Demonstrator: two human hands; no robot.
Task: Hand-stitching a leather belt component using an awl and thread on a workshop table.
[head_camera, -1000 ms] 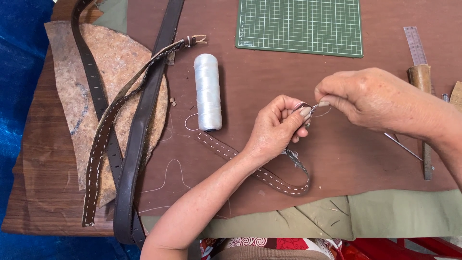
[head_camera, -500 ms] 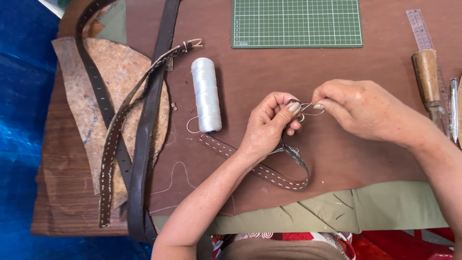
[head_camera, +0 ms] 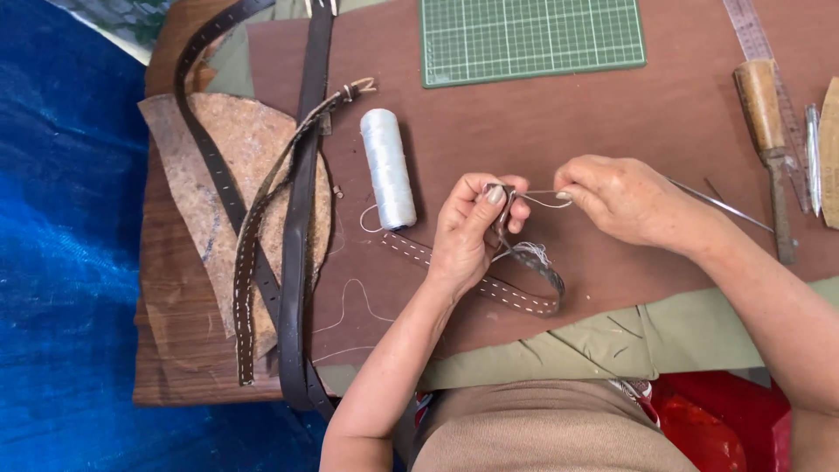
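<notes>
Brown mat (head_camera: 612,114): two hands, one stitched strap (head_camera: 489,284)

Too small to tell: whatever sits pinched between the right hand (head_camera: 625,203) fingertips. Partly hidden under the left hand (head_camera: 472,227): the stitched strap (head_camera: 489,284). Cut off by the top edge: green cutting mat (head_camera: 533,39), ruler (head_camera: 759,35), dark belts (head_camera: 301,218). Cut off at right: pale curved piece (head_camera: 830,149).
</notes>
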